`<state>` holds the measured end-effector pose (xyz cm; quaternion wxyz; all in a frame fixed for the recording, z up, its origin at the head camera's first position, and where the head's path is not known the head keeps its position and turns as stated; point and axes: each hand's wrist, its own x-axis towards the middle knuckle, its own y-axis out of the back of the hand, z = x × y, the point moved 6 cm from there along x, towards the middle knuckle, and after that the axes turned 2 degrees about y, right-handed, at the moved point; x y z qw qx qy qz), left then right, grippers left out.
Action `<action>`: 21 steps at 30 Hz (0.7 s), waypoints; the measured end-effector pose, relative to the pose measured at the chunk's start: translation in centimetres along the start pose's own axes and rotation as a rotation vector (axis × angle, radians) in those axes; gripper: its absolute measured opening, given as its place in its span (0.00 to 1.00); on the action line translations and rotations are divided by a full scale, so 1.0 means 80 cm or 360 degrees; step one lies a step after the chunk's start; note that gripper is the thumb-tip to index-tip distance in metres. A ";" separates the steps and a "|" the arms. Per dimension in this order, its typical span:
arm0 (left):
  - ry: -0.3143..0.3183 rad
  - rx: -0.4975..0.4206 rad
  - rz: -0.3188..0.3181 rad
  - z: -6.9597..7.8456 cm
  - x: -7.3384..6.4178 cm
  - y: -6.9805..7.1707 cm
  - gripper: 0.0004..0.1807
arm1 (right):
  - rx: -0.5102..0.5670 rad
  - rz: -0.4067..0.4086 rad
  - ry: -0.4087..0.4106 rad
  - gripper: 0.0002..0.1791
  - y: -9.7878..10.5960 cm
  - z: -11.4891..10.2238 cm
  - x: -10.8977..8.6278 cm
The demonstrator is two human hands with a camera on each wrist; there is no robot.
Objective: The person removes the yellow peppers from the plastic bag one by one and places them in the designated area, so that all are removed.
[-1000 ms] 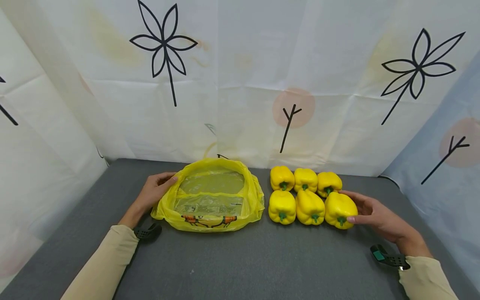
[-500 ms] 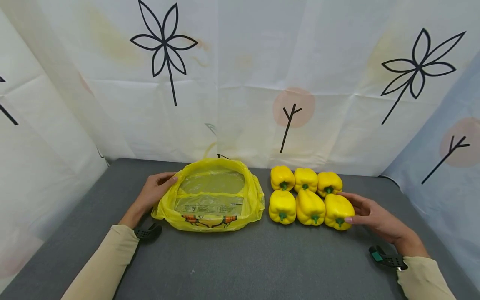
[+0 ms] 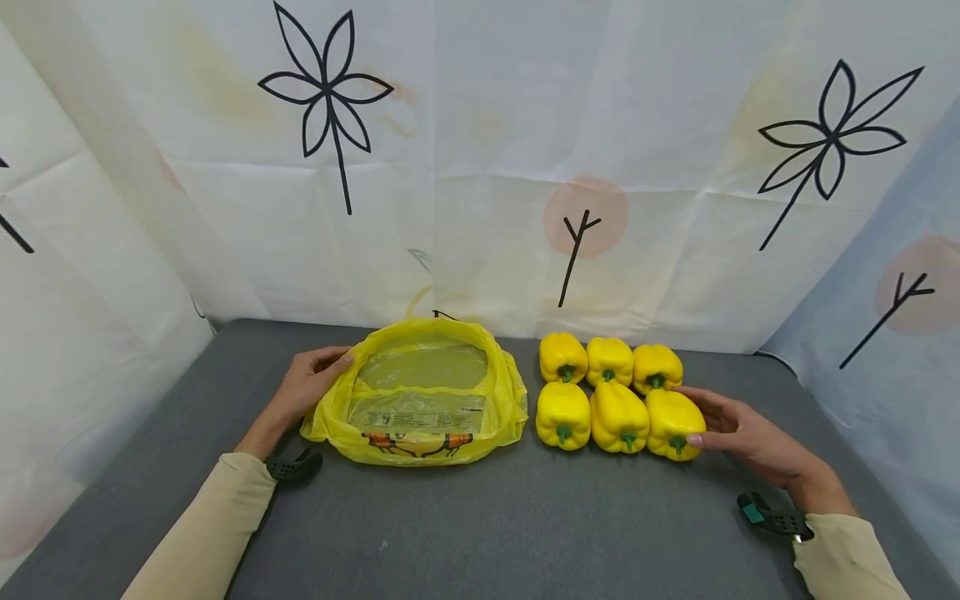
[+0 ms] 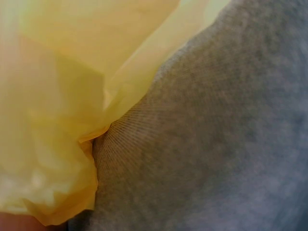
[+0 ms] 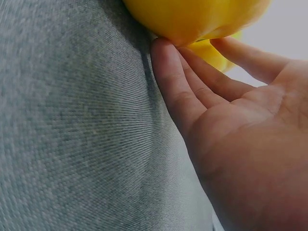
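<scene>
Yellow bell peppers stand in two rows of three on the dark grey table. My right hand (image 3: 750, 433) lies at the front row's right-hand bell pepper (image 3: 673, 423); its fingers are mostly straight, the fingertips and thumb against its right side. In the right wrist view the fingertips (image 5: 166, 50) meet the lower side of that pepper (image 5: 192, 17). A yellow plastic bag (image 3: 502, 417) stands with its mouth spread wide, printing visible inside and nothing in it. My left hand (image 3: 311, 383) holds the bag's left rim, thumb on the near side. The left wrist view shows mostly bag film (image 4: 57, 106).
The bag is left of the peppers, a narrow strip of table (image 3: 480, 525) between them. A white printed cloth (image 3: 487, 167) hangs behind the table and down both sides. Black bands (image 3: 295, 465) are on both wrists.
The front right pepper has slid slightly left, up against its neighbour, with my right hand following it. My left hand and the bag have stayed in place.
</scene>
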<state>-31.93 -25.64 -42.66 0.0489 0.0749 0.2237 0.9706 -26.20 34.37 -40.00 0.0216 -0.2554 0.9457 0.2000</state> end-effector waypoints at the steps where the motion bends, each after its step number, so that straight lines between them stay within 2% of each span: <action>1: 0.0003 0.0005 0.0000 -0.001 0.000 0.000 0.27 | 0.0001 0.0002 -0.0005 0.42 0.000 0.000 0.000; 7: 0.0009 0.0025 0.0006 -0.003 0.000 0.001 0.28 | -0.0036 0.0023 -0.0010 0.41 0.002 -0.002 -0.001; 13: 0.0007 0.0004 0.0016 -0.001 -0.001 0.002 0.28 | -0.0210 0.0105 -0.0001 0.39 0.009 -0.013 -0.006; 17: 0.0012 0.0006 0.0030 0.001 -0.003 0.002 0.28 | -0.0327 0.0243 0.0004 0.37 0.017 -0.024 -0.011; 21: 0.0016 0.0034 0.0052 0.006 -0.005 0.004 0.27 | -0.0484 0.0496 0.0020 0.37 0.027 -0.035 -0.015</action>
